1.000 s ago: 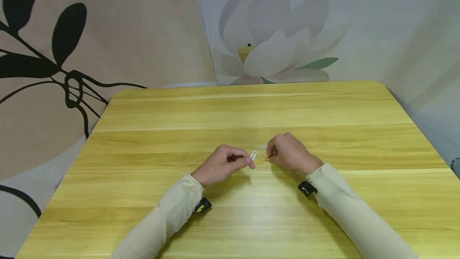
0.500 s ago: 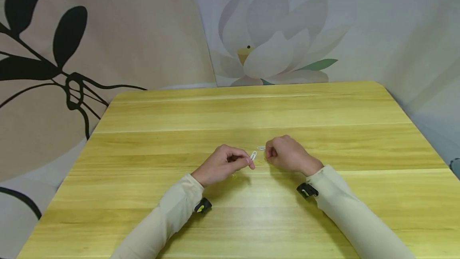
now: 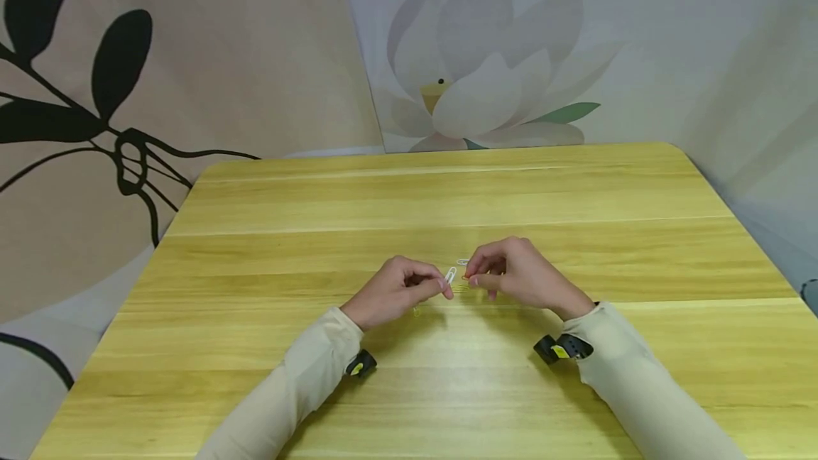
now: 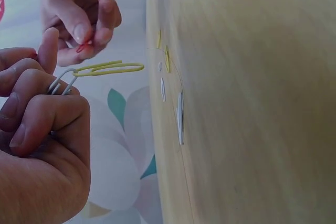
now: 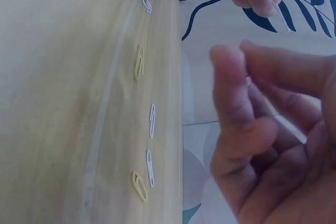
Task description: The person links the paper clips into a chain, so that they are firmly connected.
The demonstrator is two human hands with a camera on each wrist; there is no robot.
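Between thumb and fingers, my left hand [image 3: 397, 292] pinches a white paper clip [image 3: 451, 275], which points up and away from the fingertips. The left wrist view shows a yellow paper clip [image 4: 110, 68] hooked through the white one. A small red spot shows by the left fingers there; what it is I cannot tell. My right hand [image 3: 522, 274] pinches a red paper clip [image 4: 83, 48], mostly covered by its fingertips. The two hands face each other just above the table, a small gap apart.
Loose paper clips lie on the wooden table [image 3: 409, 396]: a white one [image 3: 463, 262] just beyond the hands, and several white and yellow ones, such as a yellow clip [image 5: 139, 186], in the right wrist view. A patterned cloth [image 3: 255, 55] hangs behind the table.
My right hand has lifted and turned, its fingertips now pointing left with the red paper clip near the white one. The left hand has kept its place.
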